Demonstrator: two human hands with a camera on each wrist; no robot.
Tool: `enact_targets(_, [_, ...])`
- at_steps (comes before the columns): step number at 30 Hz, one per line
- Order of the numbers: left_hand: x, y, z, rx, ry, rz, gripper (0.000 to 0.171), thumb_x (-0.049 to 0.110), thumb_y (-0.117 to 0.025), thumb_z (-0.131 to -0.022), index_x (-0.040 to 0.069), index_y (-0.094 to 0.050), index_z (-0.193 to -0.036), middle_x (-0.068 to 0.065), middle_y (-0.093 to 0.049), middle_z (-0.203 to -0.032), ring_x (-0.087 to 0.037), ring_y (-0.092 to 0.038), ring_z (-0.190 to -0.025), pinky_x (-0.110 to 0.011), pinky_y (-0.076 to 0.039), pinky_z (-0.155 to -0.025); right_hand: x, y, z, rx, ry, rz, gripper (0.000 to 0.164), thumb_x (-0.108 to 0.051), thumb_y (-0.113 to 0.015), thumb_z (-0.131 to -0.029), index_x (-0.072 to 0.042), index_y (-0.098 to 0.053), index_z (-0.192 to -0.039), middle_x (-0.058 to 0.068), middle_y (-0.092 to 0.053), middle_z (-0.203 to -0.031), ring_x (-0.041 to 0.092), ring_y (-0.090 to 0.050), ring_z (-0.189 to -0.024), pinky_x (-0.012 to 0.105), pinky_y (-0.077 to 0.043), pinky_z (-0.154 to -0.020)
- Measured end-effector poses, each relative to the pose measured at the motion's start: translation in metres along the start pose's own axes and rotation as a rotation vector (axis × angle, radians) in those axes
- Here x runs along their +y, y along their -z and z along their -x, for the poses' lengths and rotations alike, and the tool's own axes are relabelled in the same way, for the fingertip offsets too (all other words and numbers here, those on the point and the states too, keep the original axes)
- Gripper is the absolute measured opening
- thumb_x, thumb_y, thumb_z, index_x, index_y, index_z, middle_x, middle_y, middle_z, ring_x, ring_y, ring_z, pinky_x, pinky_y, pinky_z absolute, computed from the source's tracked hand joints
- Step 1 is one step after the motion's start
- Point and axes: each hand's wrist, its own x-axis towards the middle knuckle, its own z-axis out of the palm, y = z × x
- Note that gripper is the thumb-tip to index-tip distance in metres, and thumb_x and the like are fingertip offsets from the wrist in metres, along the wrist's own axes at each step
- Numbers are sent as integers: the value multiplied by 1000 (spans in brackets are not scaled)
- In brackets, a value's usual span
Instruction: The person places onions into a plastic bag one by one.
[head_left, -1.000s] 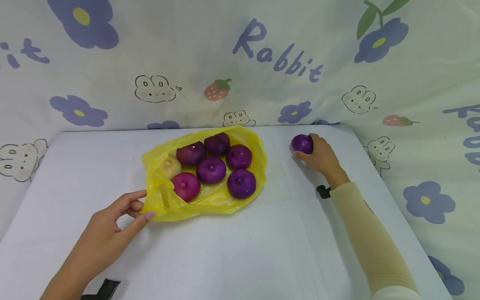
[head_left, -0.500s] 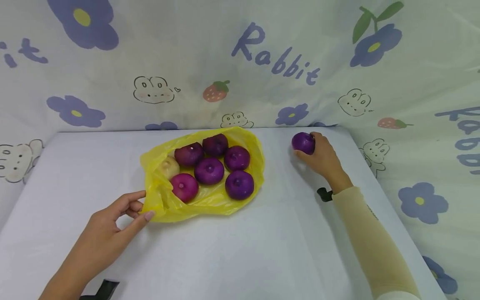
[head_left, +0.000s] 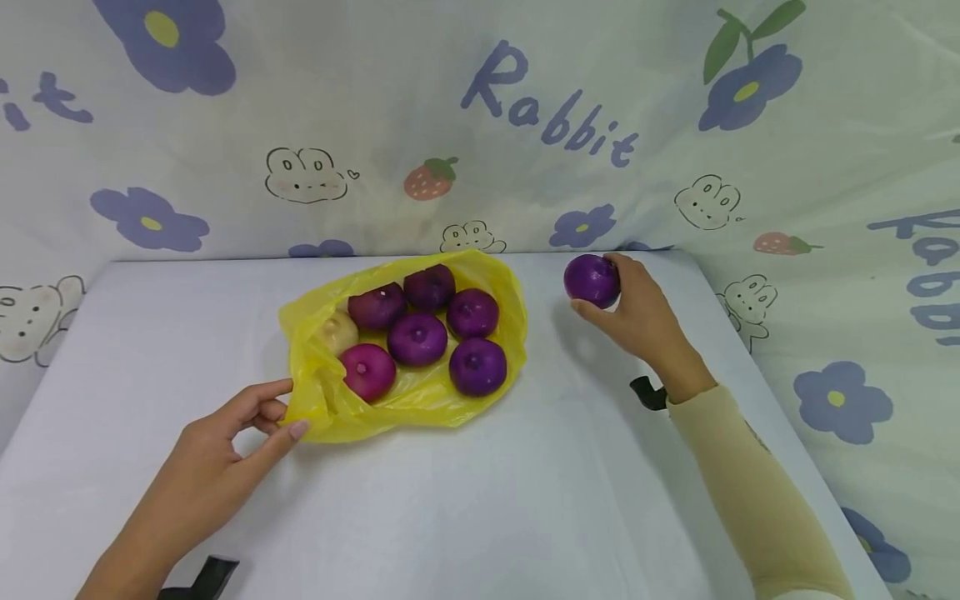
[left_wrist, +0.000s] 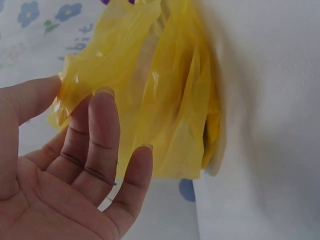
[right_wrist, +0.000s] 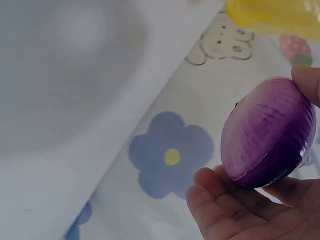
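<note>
A yellow plastic bag [head_left: 420,417] lies open on the table with several purple onions [head_left: 417,339] in it. Among them, at the bag's left side, sits one pale onion [head_left: 337,333], partly covered by the plastic. My left hand [head_left: 217,458] pinches the bag's left edge between thumb and fingers; in the left wrist view the yellow film [left_wrist: 165,100] hangs in folds from there. Right of the bag, my right hand [head_left: 645,317] grips another purple onion [head_left: 591,280] by its sides. The right wrist view shows this onion [right_wrist: 270,132] between thumb and fingers.
The white table [head_left: 480,517] ends at the back against a curtain [head_left: 375,108] printed with rabbits and flowers. Black straps [head_left: 648,393] show near the wrists.
My right hand has raised the purple onion off the table and shifted it slightly left toward the bag. The left hand and bag stay nearly in place.
</note>
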Motion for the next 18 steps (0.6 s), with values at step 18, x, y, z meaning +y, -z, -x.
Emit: enact_targets(18, [1,0,3,-1,2,6,50,30,-77,-98,13,-60,-143,7,-68,-103,-4,-55,-92,-19,-43,-72,-74,9,40,-4,252,-18,88,-36,-87,-86,-3,-42,-153,16,-54,-144,32,-54,-128,52,-51,-103])
